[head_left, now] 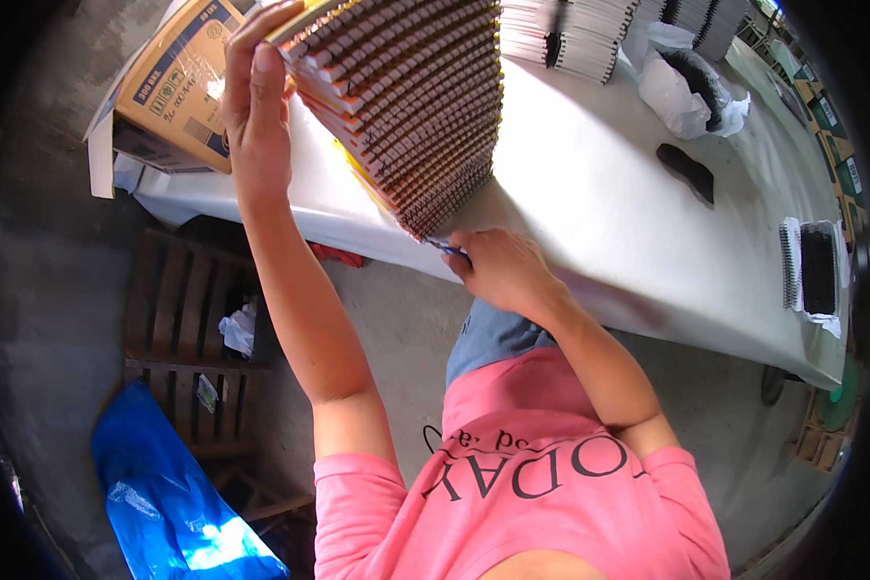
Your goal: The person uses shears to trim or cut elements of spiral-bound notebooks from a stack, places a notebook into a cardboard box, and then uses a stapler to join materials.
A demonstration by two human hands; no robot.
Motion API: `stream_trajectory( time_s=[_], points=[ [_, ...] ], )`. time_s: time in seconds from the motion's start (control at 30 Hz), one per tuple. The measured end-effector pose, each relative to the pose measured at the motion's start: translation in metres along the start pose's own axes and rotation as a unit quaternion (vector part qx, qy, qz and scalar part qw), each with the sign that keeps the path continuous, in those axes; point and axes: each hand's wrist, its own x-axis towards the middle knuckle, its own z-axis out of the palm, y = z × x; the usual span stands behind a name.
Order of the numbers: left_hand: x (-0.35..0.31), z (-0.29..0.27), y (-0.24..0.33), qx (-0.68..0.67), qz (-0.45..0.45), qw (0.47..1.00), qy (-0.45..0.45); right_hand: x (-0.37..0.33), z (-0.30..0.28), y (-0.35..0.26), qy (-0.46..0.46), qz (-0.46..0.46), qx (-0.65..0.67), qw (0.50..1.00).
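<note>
A tall stack of spiral-bound notebooks (411, 106) stands near the table's front edge, its dark coils facing me and orange and yellow showing along the left side. My left hand (259, 101) is against the upper left of the stack, its fingers bent over the top edge; some of them are hidden. At the stack's bottom corner my right hand (503, 266) is closed round a small blue-handled tool (451, 250). The tip of that tool touches or nearly touches the lowest coils; its exact kind is hard to make out.
The white-covered table (590, 203) carries more bound stacks (585, 39) at the back, an opened white bag of black coils (686, 92), a dark flat piece (688, 172) and another wrapped bundle (814, 266). A cardboard box (179, 87) is at left; blue plastic (164, 483) lies below.
</note>
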Motion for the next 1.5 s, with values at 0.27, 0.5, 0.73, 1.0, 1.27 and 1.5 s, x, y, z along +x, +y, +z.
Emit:
stream_trajectory(
  time_s=[0.27,0.5,0.73,1.0,1.27,1.5],
  points=[
    [-0.001,0.014,0.017,0.102,0.087,0.987,-0.087,-0.049,-0.072,0.070,0.207,0.088,-0.139,0.964],
    [-0.020,0.018,0.029,0.025,-0.013,0.999,-0.038,-0.050,-0.066,0.167,0.295,0.135,-0.235,0.916],
    [-0.097,-0.034,-0.053,0.117,-0.187,0.953,-0.209,-0.048,-0.062,0.162,0.288,0.146,-0.225,0.919],
    [-0.125,-0.019,-0.078,0.263,-0.256,0.893,-0.261,-0.055,-0.065,0.153,0.328,0.144,-0.264,0.895],
    [-0.135,-0.015,-0.078,0.222,-0.273,0.915,-0.199,-0.041,-0.019,0.086,0.206,-0.043,-0.062,0.976],
    [-0.125,-0.004,-0.064,0.222,-0.272,0.923,-0.157,0.008,0.002,0.044,0.127,-0.023,0.012,0.992]
  ],
)
